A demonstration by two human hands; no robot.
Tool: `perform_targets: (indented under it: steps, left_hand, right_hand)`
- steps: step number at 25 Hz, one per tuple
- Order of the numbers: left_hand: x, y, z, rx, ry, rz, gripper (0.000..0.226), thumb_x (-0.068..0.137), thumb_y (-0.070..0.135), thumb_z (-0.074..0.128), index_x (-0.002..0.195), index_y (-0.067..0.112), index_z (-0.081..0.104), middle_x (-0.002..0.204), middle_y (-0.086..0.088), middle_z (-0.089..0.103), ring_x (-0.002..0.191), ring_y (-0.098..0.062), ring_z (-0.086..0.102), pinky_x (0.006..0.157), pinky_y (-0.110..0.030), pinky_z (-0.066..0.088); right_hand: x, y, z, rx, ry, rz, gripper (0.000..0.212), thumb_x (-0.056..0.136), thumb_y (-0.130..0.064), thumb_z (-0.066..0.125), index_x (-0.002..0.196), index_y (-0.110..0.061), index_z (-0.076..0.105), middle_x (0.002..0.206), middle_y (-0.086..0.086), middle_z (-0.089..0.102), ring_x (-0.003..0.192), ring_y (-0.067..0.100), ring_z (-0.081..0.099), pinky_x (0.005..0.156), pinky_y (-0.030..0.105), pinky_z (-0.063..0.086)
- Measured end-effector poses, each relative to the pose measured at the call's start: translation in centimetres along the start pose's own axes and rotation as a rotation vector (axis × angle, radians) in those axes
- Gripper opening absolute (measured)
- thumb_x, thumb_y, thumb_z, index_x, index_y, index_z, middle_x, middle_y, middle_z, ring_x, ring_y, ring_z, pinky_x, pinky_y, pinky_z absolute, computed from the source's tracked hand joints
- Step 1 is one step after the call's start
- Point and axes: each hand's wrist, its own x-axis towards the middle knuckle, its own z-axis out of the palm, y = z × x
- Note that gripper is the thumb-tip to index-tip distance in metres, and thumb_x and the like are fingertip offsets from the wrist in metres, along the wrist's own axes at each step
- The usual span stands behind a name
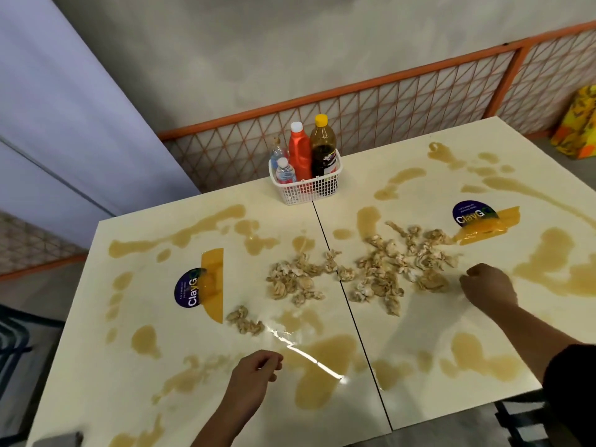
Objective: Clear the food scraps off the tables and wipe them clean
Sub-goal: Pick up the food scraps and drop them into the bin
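Inspected from the head view. Scattered across the middle of the left table and the right table, on both sides of the seam: food scraps, pale, crumpled, in loose clumps. One small clump apart from the rest, nearer the front of the left table. Around them on both tops: brown liquid spills, in pools and streaks. At the far edge, by the seam: white basket holding bottles. No cloth and no bin in view.

Left hand: low over the near part of the left table, fingers loosely curled, holding nothing. Right hand: knuckles up, fingers curled under, just beside the right end of the scrap pile. Fingertips hidden behind the knuckles, so cannot tell whether pinching a piece or merely touching one.

Judged as to handling: light, soft and limp, with no stiffness to lift by; damp from the spills and apt to cling or tear if pinched piece by piece. Better gathered than picked. Recommended: sweep with the edge of the hand from the outer clumps inward to one heap, then scoop from beneath with cupped fingers. Glossy wet top judged slippery, so smearing to be expected. Scraps not yet cleared; wiping not begun.
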Motion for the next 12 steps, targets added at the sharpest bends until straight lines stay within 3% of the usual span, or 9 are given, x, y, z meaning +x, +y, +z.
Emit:
perform_targets:
  steps: [3, 6, 8, 10, 12]
  left_hand:
    - [2.8, -1.5, -2.0, 0.061, 0.043, 0.038, 0.017, 0.093, 0.021, 0.063, 0.085, 0.028, 0.076, 0.085, 0.007, 0.074, 0.082, -0.014, 0.07, 0.075, -0.028, 0.053]
    - [6.4, -2.6, -4.7, 0.227, 0.185, 0.145, 0.018, 0.091, 0.011, 0.064, 0.094, 0.025, 0.075, 0.093, 0.007, 0.072, 0.088, -0.014, 0.067, 0.078, -0.025, 0.051]
    - [9.5, -3.2, -6.7, 0.369, 0.269, 0.265, 0.035, 0.083, -0.006, 0.063, 0.107, 0.018, 0.072, 0.102, -0.002, 0.069, 0.093, -0.021, 0.065, 0.082, -0.028, 0.049]
    - [12.7, -3.6, -8.4, 0.473, 0.269, 0.342, 0.054, 0.073, -0.017, 0.061, 0.117, 0.014, 0.068, 0.108, -0.009, 0.065, 0.1, -0.026, 0.062, 0.085, -0.03, 0.047]
    - [15.2, -3.7, -9.3, 0.549, 0.214, 0.369, 0.06, 0.072, -0.016, 0.066, 0.124, 0.014, 0.063, 0.115, -0.009, 0.062, 0.106, -0.025, 0.06, 0.088, -0.03, 0.047]
  right_hand:
    - [-7.8, -2.6, 1.5, 0.226, 0.021, -0.088, 0.005, 0.092, -0.018, 0.064, 0.089, -0.017, 0.067, 0.09, 0.01, 0.072, 0.078, 0.029, 0.063, 0.071, 0.039, 0.053]
    - [-16.0, -5.2, 4.2, 0.261, -0.104, -0.186, 0.015, 0.094, -0.016, 0.066, 0.082, -0.024, 0.061, 0.074, -0.003, 0.066, 0.062, 0.015, 0.06, 0.06, 0.034, 0.046]
    - [-19.6, -6.9, 6.0, 0.275, -0.187, -0.26, 0.017, 0.096, -0.017, 0.065, 0.086, -0.03, 0.059, 0.063, -0.005, 0.06, 0.052, 0.008, 0.052, 0.053, 0.027, 0.039]
    - [-21.9, -9.0, 7.2, 0.299, -0.244, -0.312, 0.022, 0.098, -0.02, 0.063, 0.097, -0.041, 0.056, 0.063, -0.007, 0.058, 0.057, 0.004, 0.053, 0.054, 0.021, 0.038]
    - [-22.9, -10.5, 7.7, 0.321, -0.256, -0.339, 0.03, 0.099, -0.023, 0.064, 0.11, -0.048, 0.053, 0.07, -0.011, 0.064, 0.069, -0.003, 0.06, 0.066, 0.016, 0.044]
